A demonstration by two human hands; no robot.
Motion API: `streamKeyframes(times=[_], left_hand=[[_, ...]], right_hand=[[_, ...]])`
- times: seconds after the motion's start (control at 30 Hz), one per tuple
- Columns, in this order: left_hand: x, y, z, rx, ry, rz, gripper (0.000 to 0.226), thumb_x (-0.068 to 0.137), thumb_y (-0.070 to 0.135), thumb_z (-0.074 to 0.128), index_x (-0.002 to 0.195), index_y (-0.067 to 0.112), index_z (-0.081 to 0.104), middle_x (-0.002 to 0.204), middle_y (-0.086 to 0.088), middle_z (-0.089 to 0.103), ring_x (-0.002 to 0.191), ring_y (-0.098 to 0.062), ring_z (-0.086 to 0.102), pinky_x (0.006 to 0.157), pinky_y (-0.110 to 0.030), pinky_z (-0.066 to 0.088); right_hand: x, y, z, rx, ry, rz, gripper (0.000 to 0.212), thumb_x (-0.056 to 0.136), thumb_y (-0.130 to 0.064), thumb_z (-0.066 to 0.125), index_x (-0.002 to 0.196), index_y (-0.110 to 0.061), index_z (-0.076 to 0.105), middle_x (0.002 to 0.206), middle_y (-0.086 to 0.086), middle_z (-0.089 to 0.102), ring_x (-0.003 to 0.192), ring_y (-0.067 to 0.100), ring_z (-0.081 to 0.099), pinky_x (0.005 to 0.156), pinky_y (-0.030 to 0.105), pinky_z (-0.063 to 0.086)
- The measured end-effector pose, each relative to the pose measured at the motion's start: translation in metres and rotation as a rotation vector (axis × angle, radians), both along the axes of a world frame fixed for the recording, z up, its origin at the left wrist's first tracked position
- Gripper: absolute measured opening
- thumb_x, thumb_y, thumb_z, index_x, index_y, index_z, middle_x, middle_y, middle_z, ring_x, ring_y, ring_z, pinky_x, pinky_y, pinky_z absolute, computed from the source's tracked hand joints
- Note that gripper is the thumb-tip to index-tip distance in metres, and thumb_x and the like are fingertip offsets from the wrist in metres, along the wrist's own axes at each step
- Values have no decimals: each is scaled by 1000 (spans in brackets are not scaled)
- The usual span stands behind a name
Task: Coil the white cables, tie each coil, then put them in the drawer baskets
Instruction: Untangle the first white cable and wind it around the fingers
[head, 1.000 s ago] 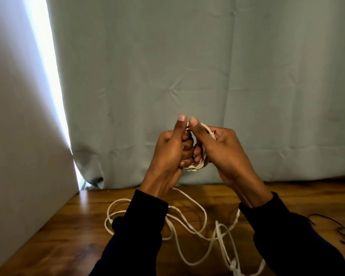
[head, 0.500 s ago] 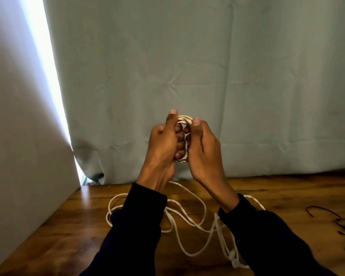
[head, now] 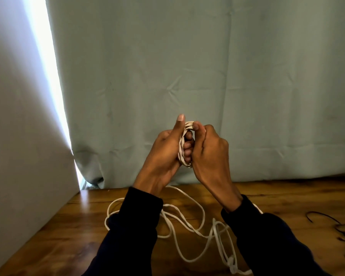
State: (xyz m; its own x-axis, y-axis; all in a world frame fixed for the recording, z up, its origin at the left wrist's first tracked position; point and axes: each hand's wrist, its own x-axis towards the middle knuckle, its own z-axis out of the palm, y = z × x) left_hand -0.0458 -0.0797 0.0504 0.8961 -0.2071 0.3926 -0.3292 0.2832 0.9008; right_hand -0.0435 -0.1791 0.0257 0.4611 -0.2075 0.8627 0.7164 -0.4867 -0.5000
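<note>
Both hands hold the small coil [head: 184, 145] of white cable between them: my left hand [head: 164, 154] curls round it, my right hand [head: 208, 154] pinches its top. Below them, loose cable [head: 187, 226] sprawls across the wooden table [head: 68, 236].

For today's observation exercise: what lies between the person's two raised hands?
In the head view, a small coil of white cable sits between the left hand and the right hand, gripped by both, with some fingers showing through its loop.
</note>
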Motion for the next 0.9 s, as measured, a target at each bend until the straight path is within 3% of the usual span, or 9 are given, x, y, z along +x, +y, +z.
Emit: streamKeyframes(times=[0.07, 0.13, 0.27, 0.47, 0.57, 0.7, 0.8, 0.9], left_hand=[[1, 4, 1, -76, 15, -135, 48, 103, 42, 43, 89, 3, 68, 81, -17, 54, 67, -18, 55, 67, -29, 49], [1, 8, 1, -112, 27, -208, 41, 104, 30, 43, 98, -4, 66, 84, -17, 55, 68, -16, 57, 67, -27, 52], [0, 10, 0, -85, 23, -262, 33, 97, 29, 49, 86, 1, 62, 67, -8, 56, 60, -15, 56, 61, -26, 52], [4, 4, -3, -217, 48, -274, 34, 103, 34, 42, 78, 12, 51, 60, 2, 37, 53, -10, 40, 53, -23, 41], [5, 2, -5, -198, 12, -181, 36, 106, 32, 40, 78, 11, 49, 61, 1, 35, 54, -10, 38, 52, -22, 43], [9, -1, -7, -186, -7, -121, 36, 106, 32, 41, 77, 11, 48, 61, 2, 34, 54, -10, 35, 53, -23, 38], [5, -1, -9, -228, 16, -115, 36, 106, 31, 43, 75, 12, 47, 60, 1, 32, 53, -10, 33, 50, -23, 35], [0, -7, -13, -245, 50, -105, 37, 106, 30, 44, 73, 12, 47, 59, 1, 33, 52, -11, 33, 50, -24, 33]], right_hand=[[1, -4, 2, 5, 9, -16, 51, 97, -44, 31, 99, -3, 61, 63, -19, 52, 50, -2, 56, 50, 5, 43], [2, -7, 3, 15, 10, -28, 54, 96, -46, 29, 103, -5, 63, 64, -19, 54, 52, -2, 58, 52, 6, 46], [4, -8, 5, 53, 39, -27, 58, 94, -52, 26, 96, -7, 62, 59, -7, 56, 55, 2, 61, 45, 12, 45], [-1, -13, 11, 6, 140, 19, 48, 100, -51, 26, 85, -15, 55, 64, -2, 56, 55, 5, 54, 46, 14, 40], [-6, -17, 12, -5, 203, 82, 46, 105, -47, 27, 95, -15, 58, 73, -4, 58, 64, 6, 57, 56, 18, 45], [-12, -27, 14, -50, 289, 109, 52, 102, -56, 21, 112, -17, 54, 93, 4, 62, 83, 17, 63, 73, 34, 55], [-24, -41, 15, -18, 371, 177, 65, 91, -69, 18, 121, -23, 53, 110, 1, 64, 99, 13, 64, 92, 37, 55], [-37, -57, 17, 12, 395, 158, 73, 87, -70, 19, 132, -23, 50, 123, 0, 62, 106, 13, 63, 98, 41, 53]])
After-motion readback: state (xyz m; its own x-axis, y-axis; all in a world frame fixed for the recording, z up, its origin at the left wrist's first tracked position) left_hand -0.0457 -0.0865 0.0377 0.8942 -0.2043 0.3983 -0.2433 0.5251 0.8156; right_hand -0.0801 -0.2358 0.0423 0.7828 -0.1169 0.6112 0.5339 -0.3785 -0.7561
